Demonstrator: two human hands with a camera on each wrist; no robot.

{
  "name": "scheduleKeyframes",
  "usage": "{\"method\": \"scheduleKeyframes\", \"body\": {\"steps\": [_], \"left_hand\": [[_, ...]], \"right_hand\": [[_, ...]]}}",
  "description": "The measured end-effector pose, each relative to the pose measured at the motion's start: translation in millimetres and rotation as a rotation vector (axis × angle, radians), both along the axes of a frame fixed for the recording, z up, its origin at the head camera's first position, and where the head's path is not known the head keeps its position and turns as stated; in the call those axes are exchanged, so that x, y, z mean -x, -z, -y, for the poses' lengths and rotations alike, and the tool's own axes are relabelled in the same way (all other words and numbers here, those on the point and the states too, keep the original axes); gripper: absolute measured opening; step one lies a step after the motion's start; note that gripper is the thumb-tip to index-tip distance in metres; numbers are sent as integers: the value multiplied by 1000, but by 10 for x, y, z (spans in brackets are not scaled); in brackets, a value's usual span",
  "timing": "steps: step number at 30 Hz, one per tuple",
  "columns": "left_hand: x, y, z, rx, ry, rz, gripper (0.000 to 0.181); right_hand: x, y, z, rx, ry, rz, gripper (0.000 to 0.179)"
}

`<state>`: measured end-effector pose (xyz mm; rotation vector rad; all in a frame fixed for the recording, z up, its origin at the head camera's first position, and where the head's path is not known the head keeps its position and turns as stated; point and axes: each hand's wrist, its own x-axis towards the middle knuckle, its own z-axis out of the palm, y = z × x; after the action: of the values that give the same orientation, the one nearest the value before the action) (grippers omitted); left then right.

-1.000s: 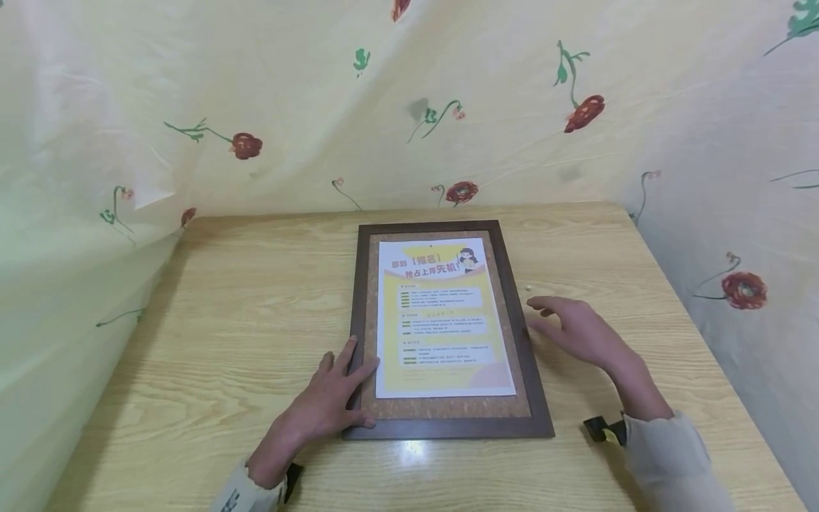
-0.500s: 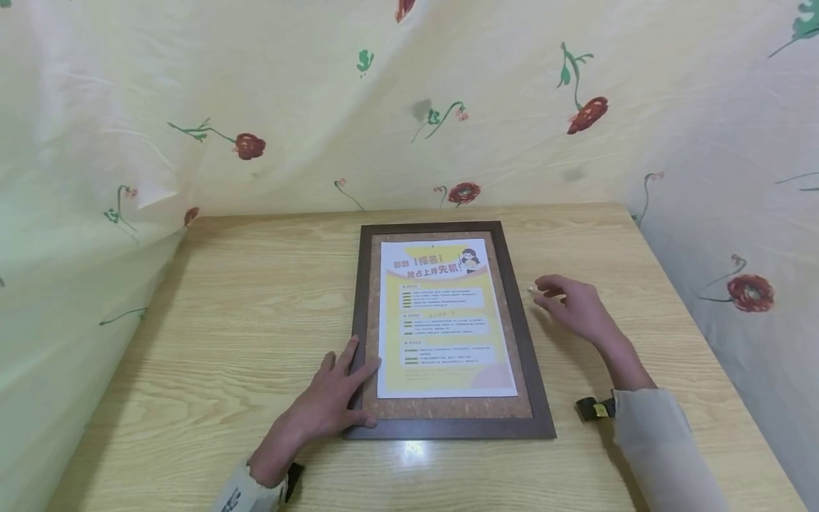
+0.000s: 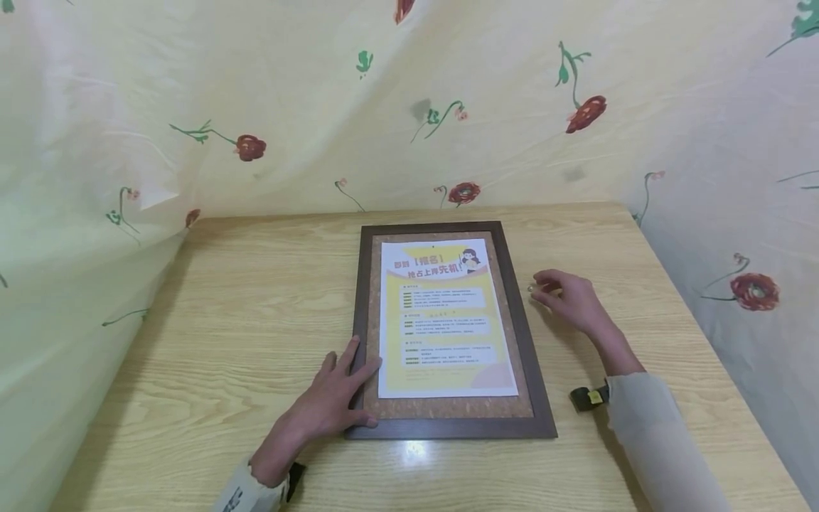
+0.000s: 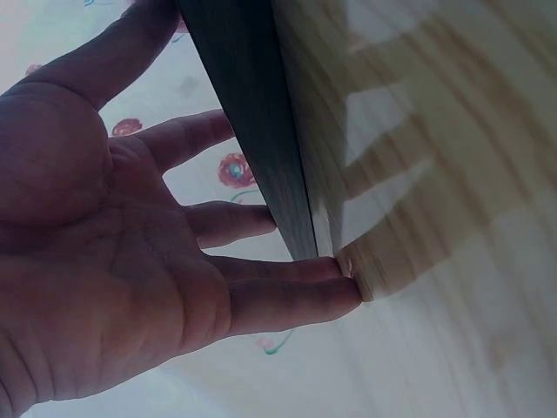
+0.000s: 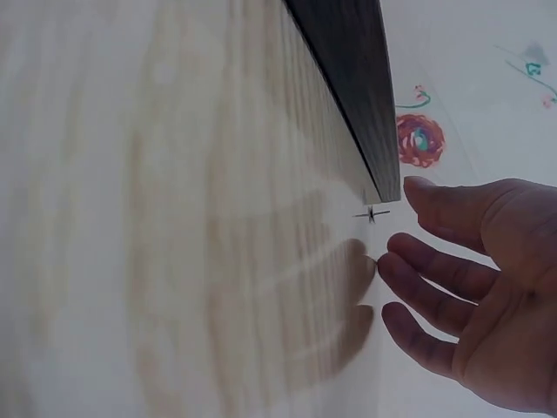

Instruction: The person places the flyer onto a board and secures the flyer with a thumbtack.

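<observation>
A cork board in a dark wooden frame (image 3: pixel 448 429) lies on the table, bearing a yellow-and-white printed sheet (image 3: pixel 441 327). A tiny dark dot shows at the sheet's top middle. My left hand (image 3: pixel 329 398) rests with spread fingers on the frame's lower left corner; in the left wrist view its fingertips touch the frame side and tabletop. Right of the frame, my right hand (image 3: pixel 569 302) has thumb and fingers bent around a gap by a small shiny thing (image 3: pixel 530 288). That thing shows thin dark spikes (image 5: pixel 372 213) in the right wrist view, apart from the fingertips.
The wood-grain table (image 3: pixel 256 284) extends on both sides of the frame. Flower-patterned cloth (image 3: pixel 307 107) hangs behind the table and along its left and right sides. Each wrist wears a dark strap, the right one with a block (image 3: pixel 585 398) attached.
My right hand has moved away from the frame's right edge and up to the small shiny thing, its thumb and fingers now around it. My left hand stays on the frame.
</observation>
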<state>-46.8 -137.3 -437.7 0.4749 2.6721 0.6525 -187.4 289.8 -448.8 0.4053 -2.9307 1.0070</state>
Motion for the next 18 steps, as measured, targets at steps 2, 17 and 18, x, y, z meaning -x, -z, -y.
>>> {"method": "scheduleKeyframes", "body": {"steps": [2, 17, 18], "left_hand": [[-3, 6, 1, -1, 5, -10, 89], [0, 37, -1, -6, 4, -22, 89], [1, 39, -2, -7, 3, -21, 89]], "right_hand": [[25, 16, -3, 5, 0, 5, 33], [163, 147, 26, -22, -6, -24, 17], [166, 152, 25, -23, -3, -25, 15]]}}
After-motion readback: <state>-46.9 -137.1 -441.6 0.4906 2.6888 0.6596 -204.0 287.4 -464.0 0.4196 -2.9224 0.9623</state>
